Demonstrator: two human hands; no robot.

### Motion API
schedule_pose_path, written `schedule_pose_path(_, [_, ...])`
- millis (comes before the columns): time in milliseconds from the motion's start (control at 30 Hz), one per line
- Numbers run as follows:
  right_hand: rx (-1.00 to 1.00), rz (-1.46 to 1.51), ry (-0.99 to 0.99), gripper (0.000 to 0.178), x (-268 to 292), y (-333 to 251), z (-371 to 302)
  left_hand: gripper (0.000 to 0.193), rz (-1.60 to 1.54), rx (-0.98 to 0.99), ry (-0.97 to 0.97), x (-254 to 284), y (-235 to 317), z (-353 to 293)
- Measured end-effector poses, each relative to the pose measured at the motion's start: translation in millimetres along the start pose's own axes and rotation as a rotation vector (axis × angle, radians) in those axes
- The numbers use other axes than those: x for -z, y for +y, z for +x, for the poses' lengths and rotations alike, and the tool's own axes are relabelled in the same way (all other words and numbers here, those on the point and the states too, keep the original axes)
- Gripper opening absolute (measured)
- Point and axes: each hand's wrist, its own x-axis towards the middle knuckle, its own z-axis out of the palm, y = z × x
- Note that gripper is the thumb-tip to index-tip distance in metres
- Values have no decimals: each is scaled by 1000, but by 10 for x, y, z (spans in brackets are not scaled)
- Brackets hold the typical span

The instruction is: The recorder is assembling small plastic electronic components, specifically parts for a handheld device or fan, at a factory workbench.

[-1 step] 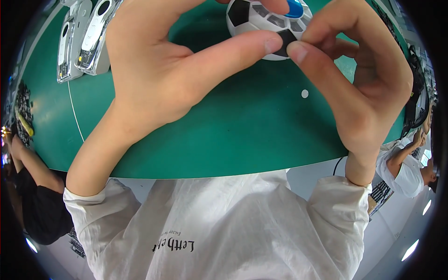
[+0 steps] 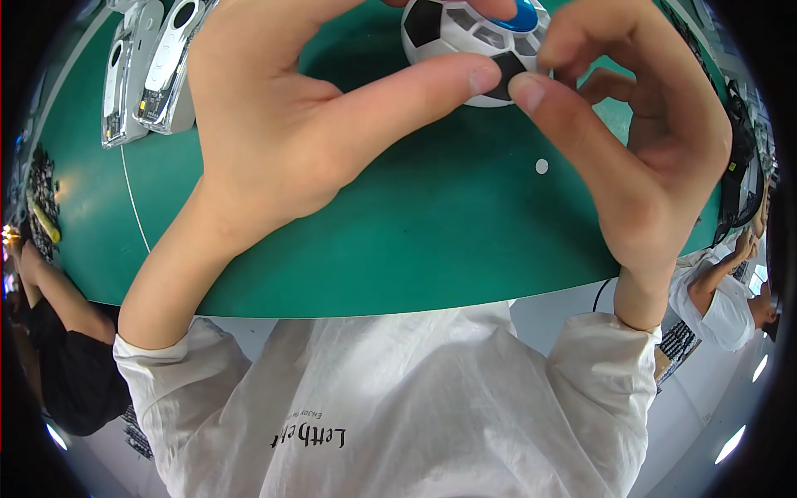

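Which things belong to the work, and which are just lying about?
In hand:
football-patterned object
left hand, holding it
right hand, thumb at a black panel

Apparently lying about:
two clear-cased devices
small white disc
yellow object

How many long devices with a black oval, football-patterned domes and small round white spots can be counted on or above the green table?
Long clear-and-white devices with a black oval: 2
Black-and-white football-patterned dome, partly covered: 1
Small round white spot: 1
Total: 4
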Motion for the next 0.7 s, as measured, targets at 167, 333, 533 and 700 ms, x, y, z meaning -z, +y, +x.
schedule_pose_path(167, [-27, 29, -26, 35, 19, 48, 43, 35, 3, 126, -89, 51, 62, 25])
schedule_pose_path(333, [-60, 71, -59, 38, -77, 27, 186, 46, -40, 7, 14, -25, -65, 15])
schedule_pose_path(533, [-122, 135, -88, 41, -32, 59, 264, 43, -67, 138, 40, -117, -42, -35])
schedule_pose_path(700, [-168, 191, -109, 44, 65, 103, 295, 41, -82, 246, 59, -158, 16, -97])
